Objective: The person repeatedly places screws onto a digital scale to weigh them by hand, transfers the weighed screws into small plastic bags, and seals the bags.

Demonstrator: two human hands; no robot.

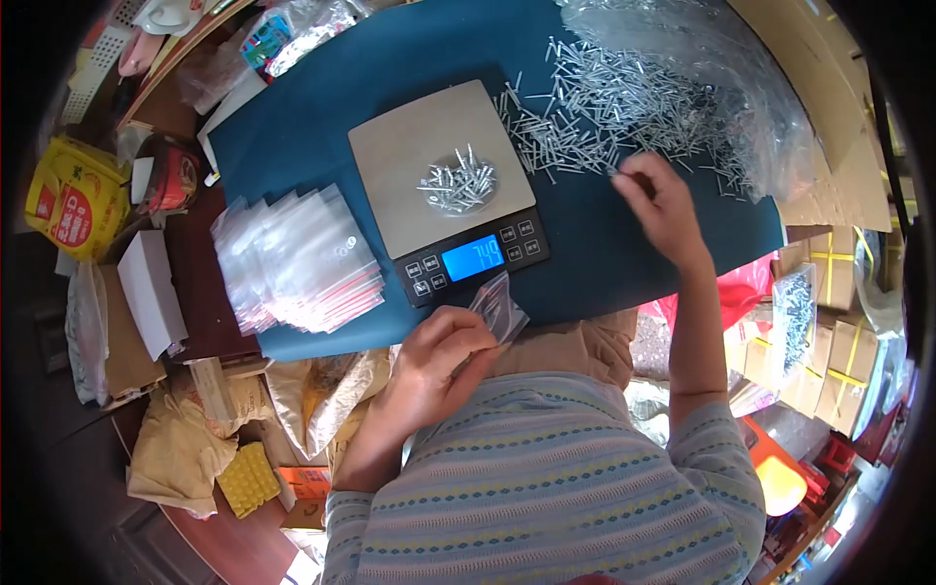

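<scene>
My left hand (pixel 444 361) is closed on a small clear plastic bag (pixel 501 310) just below the digital scale (pixel 473 255). A round clear dish heaped with screws (pixel 458 185) rests on the scale's plate, and the blue display lights up with digits. My right hand (pixel 655 195) is at the lower edge of a large pile of loose silver screws (pixel 624 102), its thumb and fingers pinched together. Whatever is between those fingertips is too small to name. To the left of the scale lies a fanned stack of clear zip bags (pixel 302 258).
Everything stands on a dark teal mat (pixel 604 258). A large clear plastic sheet (pixel 751 88) borders the screws at the top right, beside cardboard (pixel 829 107). At the left are a yellow packet (pixel 78 200) and a white box (pixel 151 292). Boxes (pixel 838 370) are stacked at the right.
</scene>
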